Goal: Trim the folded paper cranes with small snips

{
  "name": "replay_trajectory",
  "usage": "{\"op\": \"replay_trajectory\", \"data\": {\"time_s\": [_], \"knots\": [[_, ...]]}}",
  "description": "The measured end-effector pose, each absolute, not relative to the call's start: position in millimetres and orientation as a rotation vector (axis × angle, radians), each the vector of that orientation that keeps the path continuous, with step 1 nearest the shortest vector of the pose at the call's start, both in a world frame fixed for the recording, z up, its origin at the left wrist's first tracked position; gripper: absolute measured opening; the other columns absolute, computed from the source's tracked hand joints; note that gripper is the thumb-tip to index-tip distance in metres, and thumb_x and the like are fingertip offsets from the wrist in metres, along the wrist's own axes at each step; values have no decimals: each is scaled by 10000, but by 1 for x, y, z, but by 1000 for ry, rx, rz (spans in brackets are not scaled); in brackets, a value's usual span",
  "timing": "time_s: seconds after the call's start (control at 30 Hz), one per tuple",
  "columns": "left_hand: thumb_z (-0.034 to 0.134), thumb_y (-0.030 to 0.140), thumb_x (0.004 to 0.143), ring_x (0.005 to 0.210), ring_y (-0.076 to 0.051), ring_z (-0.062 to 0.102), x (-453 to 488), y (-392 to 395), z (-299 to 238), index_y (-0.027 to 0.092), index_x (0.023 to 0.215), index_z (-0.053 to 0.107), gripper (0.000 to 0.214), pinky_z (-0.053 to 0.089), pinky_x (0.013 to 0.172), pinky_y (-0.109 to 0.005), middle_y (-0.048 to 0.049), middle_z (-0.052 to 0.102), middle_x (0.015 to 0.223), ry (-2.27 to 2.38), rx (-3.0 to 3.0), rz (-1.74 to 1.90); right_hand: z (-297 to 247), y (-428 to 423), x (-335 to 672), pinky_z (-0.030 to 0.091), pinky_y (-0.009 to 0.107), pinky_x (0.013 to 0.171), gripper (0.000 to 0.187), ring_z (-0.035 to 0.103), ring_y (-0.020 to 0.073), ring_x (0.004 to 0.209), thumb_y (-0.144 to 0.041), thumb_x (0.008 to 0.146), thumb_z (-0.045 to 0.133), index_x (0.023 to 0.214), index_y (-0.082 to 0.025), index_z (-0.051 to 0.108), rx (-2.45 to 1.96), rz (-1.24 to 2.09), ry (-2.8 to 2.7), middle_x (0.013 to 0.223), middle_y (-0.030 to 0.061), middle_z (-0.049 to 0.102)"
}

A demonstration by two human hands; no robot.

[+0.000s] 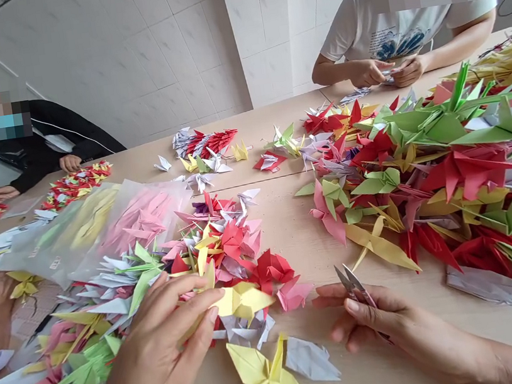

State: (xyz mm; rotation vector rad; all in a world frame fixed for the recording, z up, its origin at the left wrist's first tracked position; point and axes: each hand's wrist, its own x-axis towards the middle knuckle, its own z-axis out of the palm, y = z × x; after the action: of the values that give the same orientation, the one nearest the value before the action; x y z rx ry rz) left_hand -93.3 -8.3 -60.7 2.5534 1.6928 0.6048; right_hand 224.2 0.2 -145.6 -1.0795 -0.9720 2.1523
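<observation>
My left hand [169,341] is closed at the fingertips on a yellow paper crane [247,300], over a pile of folded paper in red, pink and white. My right hand [383,320] grips small scissors [356,289], their pointed blades facing up and slightly parted. Between the two hands, near the front edge, lie a larger yellow paper crane [270,380] with spread wings and a pale grey folded paper piece [311,360]. A pink folded piece [294,293] rests just left of my right fingertips.
A large heap of colourful paper cranes [462,169] covers the right side. Clear plastic bags [85,232] of folded paper lie at the left. Across the table [275,195], a person in a white shirt [396,39] handles something small. Other people's hands work at the left.
</observation>
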Motion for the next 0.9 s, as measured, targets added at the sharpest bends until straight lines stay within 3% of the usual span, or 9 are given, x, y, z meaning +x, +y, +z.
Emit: {"op": "replay_trajectory", "data": {"time_s": [0.17,0.3,0.4,0.5,0.7,0.9], "knots": [[574,396,939,1083,-259,670,-93,14,-47,299,987,692,160,552,855,-324,-17,716,1158,1877,2435,648,-148,1,224,543,355,826,547,679,194,819,-570,919,638,1307,-186,665,-1096,2132,-1008,909,70,753],[535,314,959,1049,-262,692,-78,51,-44,226,1058,701,213,559,904,-365,-59,743,1137,1909,2405,494,-152,2,225,534,362,832,586,671,193,800,-567,936,613,1363,-166,614,-1119,2125,-1026,888,71,747],[557,257,961,1180,-279,638,-68,80,-52,185,1182,681,264,502,1024,-440,-99,712,1239,1879,2455,369,-152,3,225,523,366,852,584,667,198,818,-564,952,588,1376,-163,604,-1137,2116,-1064,883,68,743],[628,285,961,1164,-282,637,-64,104,-64,146,1162,668,248,506,995,-521,-109,689,1224,1895,2472,240,-150,3,225,520,371,857,567,668,202,816,-569,961,566,1372,-182,613,-1149,2105,-1100,873,59,739],[636,318,966,974,-217,686,-66,119,-73,152,1009,691,179,566,876,-434,-64,717,1055,1797,2475,171,-144,6,226,537,376,814,546,693,224,814,-615,916,597,1284,-218,678,-1157,2090,-1169,860,52,731],[547,210,956,1025,-256,675,-57,91,-53,190,885,677,149,531,911,-400,-67,735,1034,1793,2442,568,-142,6,221,533,358,748,556,671,196,754,-644,880,623,1164,-170,686,-1148,2045,-1155,881,58,708]]}}
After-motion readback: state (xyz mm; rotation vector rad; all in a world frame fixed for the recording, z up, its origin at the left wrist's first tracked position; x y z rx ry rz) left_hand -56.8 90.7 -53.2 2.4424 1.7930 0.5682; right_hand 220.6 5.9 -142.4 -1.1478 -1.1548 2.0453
